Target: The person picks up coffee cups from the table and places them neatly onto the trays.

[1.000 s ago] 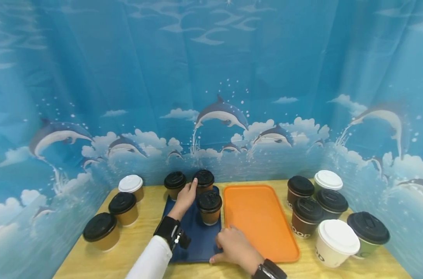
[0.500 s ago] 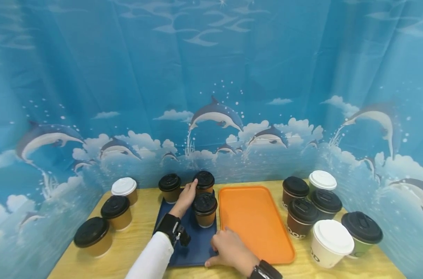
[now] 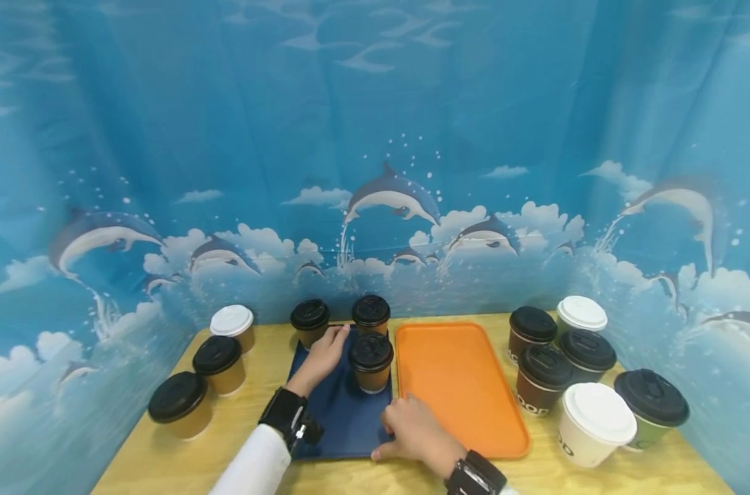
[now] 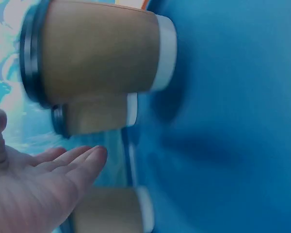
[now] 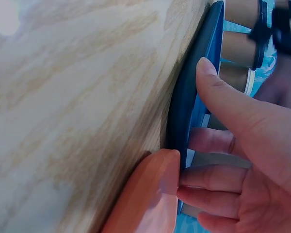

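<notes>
On a dark blue tray (image 3: 344, 433) stand coffee cups with brown sleeves and black lids: a nearer cup (image 3: 371, 364) and a back right cup (image 3: 371, 315). A back left cup (image 3: 309, 322) is at the far left corner, partly hidden by my left hand (image 3: 320, 357). That hand is over the tray between the cups, fingers straight, holding nothing; the left wrist view shows a gap to the large cup (image 4: 102, 48). My right hand (image 3: 414, 430) grips the tray's near right corner, its thumb (image 5: 208, 68) on the blue rim and curled fingers along the side.
An orange tray (image 3: 461, 392) lies against the blue tray's right side. At the left, brown cups (image 3: 220, 368) stand in a row, one white-lidded. Several cups in dark, white and green (image 3: 597, 426) crowd the right side. A dolphin-printed curtain (image 3: 375, 137) closes off the back.
My left hand has let go of the back right cup and drawn away to the left and toward me. The right hand stays on the tray's corner. The view shifted slightly.
</notes>
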`<state>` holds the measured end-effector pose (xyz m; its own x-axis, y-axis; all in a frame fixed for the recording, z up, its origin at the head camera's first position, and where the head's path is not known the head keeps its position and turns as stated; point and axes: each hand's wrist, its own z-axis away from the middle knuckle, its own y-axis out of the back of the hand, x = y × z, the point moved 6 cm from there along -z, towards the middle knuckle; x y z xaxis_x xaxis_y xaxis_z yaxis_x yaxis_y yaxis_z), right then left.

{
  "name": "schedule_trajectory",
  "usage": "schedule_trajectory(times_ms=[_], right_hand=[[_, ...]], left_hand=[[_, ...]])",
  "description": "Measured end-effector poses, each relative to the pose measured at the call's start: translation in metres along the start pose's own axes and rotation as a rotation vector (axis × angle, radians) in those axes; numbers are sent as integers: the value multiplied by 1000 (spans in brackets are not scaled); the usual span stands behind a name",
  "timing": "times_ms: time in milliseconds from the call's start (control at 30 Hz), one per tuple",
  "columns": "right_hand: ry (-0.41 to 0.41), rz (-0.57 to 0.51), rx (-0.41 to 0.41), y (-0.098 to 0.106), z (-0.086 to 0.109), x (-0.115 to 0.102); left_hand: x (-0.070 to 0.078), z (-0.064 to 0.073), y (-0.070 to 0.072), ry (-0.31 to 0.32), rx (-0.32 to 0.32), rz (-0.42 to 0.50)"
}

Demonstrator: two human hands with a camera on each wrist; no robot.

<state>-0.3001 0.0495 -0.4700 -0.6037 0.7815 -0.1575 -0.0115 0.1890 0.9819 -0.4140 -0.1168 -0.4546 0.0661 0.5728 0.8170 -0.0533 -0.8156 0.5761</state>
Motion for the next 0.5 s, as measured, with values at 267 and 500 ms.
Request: schedule_trajectory(times_ms=[267,500], right_hand=[[6,4,13,4,-2,-1],[5,-9,-1,5,0,-3]], left_hand=[[-4,71,24,-239,-6,-401],[-18,106,40,-230,57,-506]])
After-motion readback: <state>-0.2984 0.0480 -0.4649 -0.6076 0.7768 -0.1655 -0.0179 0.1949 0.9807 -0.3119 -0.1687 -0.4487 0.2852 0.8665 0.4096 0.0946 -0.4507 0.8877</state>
